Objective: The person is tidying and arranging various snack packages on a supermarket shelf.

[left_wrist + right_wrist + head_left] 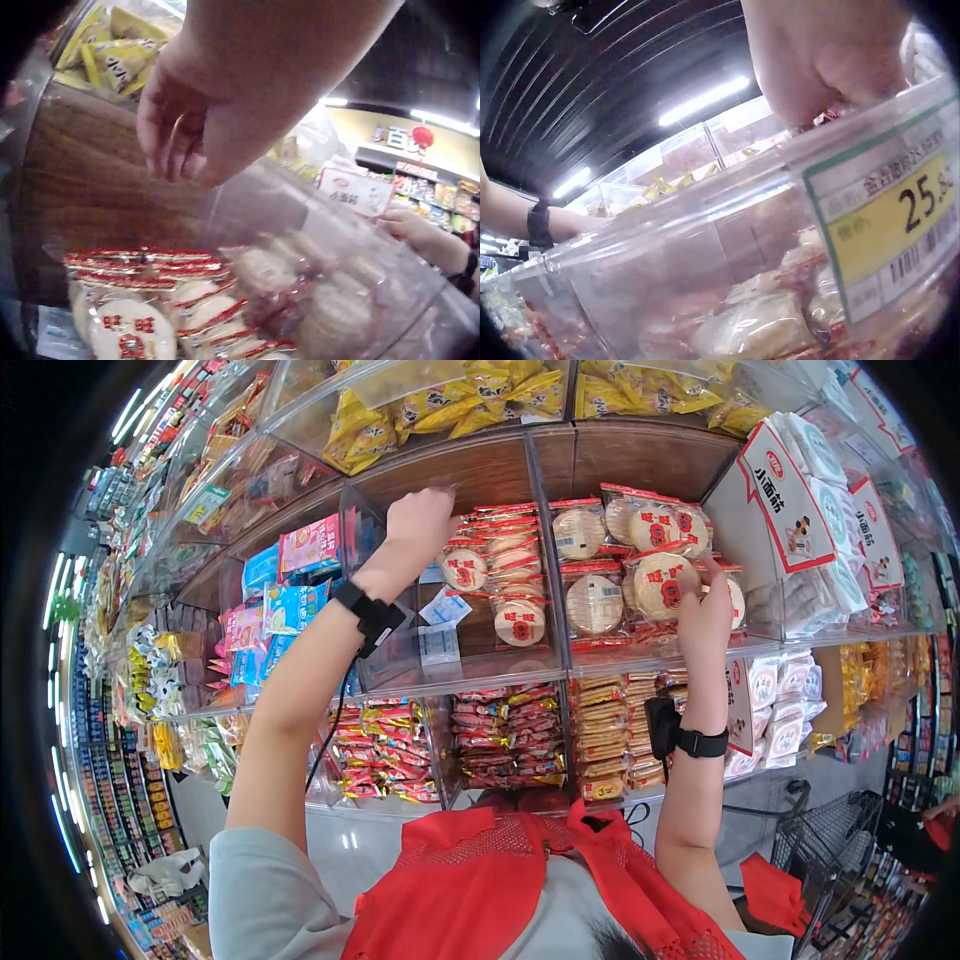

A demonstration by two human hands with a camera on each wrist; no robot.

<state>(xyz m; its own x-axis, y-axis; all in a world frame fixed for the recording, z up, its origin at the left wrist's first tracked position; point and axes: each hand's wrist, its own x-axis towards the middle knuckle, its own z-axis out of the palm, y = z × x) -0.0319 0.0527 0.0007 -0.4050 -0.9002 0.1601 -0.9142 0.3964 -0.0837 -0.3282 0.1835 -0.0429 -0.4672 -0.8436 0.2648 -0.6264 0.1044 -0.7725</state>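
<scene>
Above the left cracker compartment, my left hand (420, 520) hangs with fingers loosely curled. The left wrist view shows the same hand (180, 120) over bare wood, nothing visible in its fingers. Below it, round rice crackers in clear, red-edged packets (519, 622) stand in a row. At the right compartment, my right hand (708, 610) grips the right side of a cracker packet (662, 586) lying on others. In the right wrist view, the right hand (840, 75) reaches over the clear bin wall, its fingertips mostly hidden beside a bit of red wrapper.
Clear dividers (548, 530) separate the compartments. Pink and blue packets (297, 608) lie left, white cartons (785, 495) stand right, and yellow bags (430, 405) fill the back bins. Red-wrapped snacks (505, 732) lie below the front edge. A price label (885, 217) is on the bin's front.
</scene>
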